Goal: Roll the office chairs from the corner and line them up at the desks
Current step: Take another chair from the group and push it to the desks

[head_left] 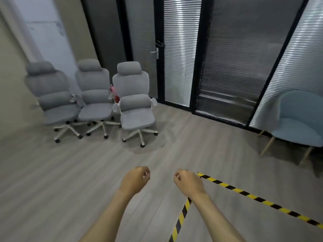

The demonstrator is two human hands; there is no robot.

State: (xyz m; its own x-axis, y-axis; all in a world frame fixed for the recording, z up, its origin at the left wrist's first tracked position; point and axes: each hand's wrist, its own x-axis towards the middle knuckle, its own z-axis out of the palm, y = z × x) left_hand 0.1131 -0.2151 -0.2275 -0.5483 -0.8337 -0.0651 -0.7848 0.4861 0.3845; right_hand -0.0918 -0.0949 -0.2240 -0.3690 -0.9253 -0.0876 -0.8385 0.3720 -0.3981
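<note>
Three grey office chairs with white wheeled bases stand side by side in the far left corner, facing me: the left chair (50, 95), the middle chair (95, 91) and the right chair (135, 102), which sits a little further forward. My left hand (135, 179) and my right hand (187, 181) are stretched out low over the floor, well short of the chairs. Both hands have loosely curled fingers and hold nothing. No desk is in view.
A glass wall with blinds and a door with a handle (154, 52) runs behind the chairs. A light blue armchair (298, 124) on wooden legs stands at the right. Yellow-and-black tape (248, 194) marks the grey wood floor by my right hand.
</note>
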